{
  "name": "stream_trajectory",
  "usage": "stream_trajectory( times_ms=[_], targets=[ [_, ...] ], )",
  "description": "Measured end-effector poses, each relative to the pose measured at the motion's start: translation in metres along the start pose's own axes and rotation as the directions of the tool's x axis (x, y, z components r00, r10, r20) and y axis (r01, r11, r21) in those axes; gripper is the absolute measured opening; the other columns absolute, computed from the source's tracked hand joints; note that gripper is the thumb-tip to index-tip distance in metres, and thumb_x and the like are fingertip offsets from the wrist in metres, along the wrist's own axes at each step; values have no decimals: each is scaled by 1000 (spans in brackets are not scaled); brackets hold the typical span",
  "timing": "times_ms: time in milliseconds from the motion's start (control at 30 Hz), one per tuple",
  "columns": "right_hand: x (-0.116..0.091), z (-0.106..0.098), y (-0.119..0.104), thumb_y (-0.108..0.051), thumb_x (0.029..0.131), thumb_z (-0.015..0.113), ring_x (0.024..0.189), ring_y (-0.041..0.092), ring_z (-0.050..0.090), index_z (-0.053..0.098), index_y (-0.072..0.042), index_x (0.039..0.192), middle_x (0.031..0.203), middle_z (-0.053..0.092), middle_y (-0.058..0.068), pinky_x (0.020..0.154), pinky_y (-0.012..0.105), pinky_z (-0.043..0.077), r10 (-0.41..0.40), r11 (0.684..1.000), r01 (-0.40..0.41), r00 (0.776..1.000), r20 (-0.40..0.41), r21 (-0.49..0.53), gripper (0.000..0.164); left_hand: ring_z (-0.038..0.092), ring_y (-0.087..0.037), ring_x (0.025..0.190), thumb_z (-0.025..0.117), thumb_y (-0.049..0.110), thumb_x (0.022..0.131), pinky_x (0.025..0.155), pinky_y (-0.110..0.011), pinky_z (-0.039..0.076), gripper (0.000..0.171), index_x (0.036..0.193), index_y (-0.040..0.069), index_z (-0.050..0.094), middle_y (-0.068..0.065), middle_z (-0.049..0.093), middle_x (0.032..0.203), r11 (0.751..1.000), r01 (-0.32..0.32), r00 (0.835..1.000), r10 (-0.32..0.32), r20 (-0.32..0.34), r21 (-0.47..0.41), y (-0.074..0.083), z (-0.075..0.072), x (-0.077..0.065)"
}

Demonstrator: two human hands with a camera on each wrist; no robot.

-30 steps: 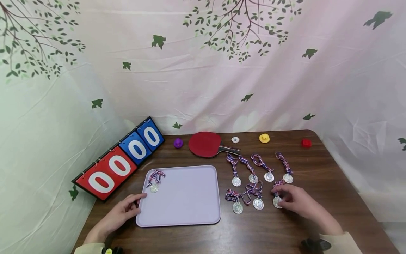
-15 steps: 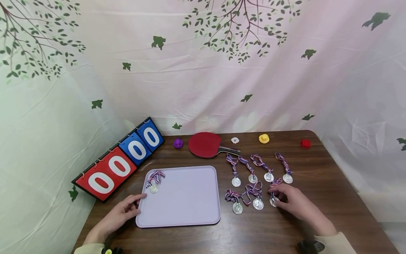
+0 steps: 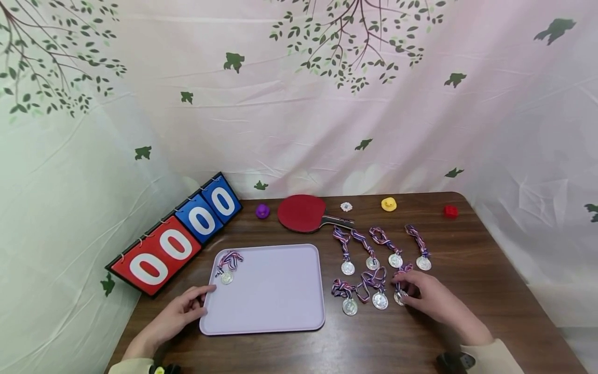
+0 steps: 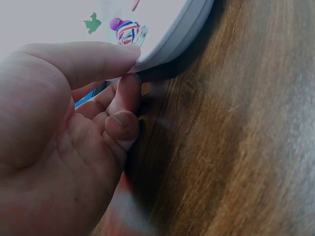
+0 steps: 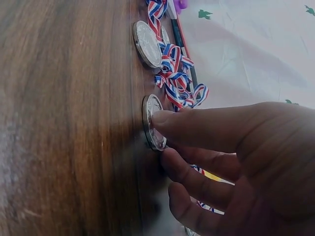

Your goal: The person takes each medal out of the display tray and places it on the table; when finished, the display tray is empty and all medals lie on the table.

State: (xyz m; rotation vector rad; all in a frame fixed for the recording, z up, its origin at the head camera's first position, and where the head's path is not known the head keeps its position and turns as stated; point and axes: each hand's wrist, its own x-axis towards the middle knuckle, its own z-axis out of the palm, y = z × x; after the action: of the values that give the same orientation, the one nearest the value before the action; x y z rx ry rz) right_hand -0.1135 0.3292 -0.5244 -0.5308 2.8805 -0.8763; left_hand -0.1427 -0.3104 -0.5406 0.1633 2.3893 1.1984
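Observation:
At the lower right of the medal group, my right hand point(image 3: 427, 296) holds a silver medal point(image 5: 153, 123) on a red, white and blue ribbon. Its thumb lies on the disc's face, fingers bent behind. Part of the ribbon is hidden by the fingers. My left hand point(image 3: 176, 311) grips the left rim of a pale lilac tray point(image 3: 280, 291), thumb at the edge in the left wrist view. One medal point(image 3: 227, 277) lies in the tray's upper left corner. Several others lie in two rows right of the tray, the nearest being a silver medal point(image 3: 380, 300) just left of my right hand.
A scoreboard point(image 3: 175, 236) with red and blue zeros leans behind the tray at left. Along the back lie a purple duck point(image 3: 262, 211), red table tennis bat point(image 3: 301, 213), small white ornament point(image 3: 346, 206), yellow duck point(image 3: 389, 204) and red block point(image 3: 450, 211). A printed cloth hangs behind.
My right hand has shifted a little to the left, drawing the medal closer to the one beside it. The left hand and tray stay where they were.

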Motion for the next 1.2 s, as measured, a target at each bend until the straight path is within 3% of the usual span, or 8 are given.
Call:
stream_trajectory(
  times_ms=[300,600,900,1200],
  targets=[
    [1,-2,-2,-7,74,80,71,5,54,67,-12,108,91,62,-5,62,25,46,-51,999,51,999,-19,0,38,50,-26,90,67,27,89,67,-28,45,47,134,32,52,-9,49,108,1000,-7,1000,7,5,-12,0,-1,0],
    [24,-4,-23,-17,83,74,61,4,47,68,-17,101,70,51,-12,55,23,40,4,1000,-3,998,-61,11,19,50,-25,90,68,27,88,66,-28,45,48,134,32,53,-9,48,108,1000,-3,1000,3,-11,-17,-2,-2,-2],
    [64,22,-68,-14,87,70,71,3,52,70,-15,98,82,59,-13,65,26,47,-175,983,179,981,-87,47,11,50,-25,90,67,26,89,66,-28,45,48,134,32,53,-9,48,109,1000,0,1000,0,-9,-17,-2,0,-2],
    [104,63,-122,-18,89,67,76,4,55,70,-16,98,85,60,-13,70,25,47,-304,952,305,952,-26,35,10,49,-24,90,67,26,89,66,-28,45,48,134,31,53,-9,48,111,1000,9,1000,-9,-5,-21,-1,-1,-2]
  ],
)
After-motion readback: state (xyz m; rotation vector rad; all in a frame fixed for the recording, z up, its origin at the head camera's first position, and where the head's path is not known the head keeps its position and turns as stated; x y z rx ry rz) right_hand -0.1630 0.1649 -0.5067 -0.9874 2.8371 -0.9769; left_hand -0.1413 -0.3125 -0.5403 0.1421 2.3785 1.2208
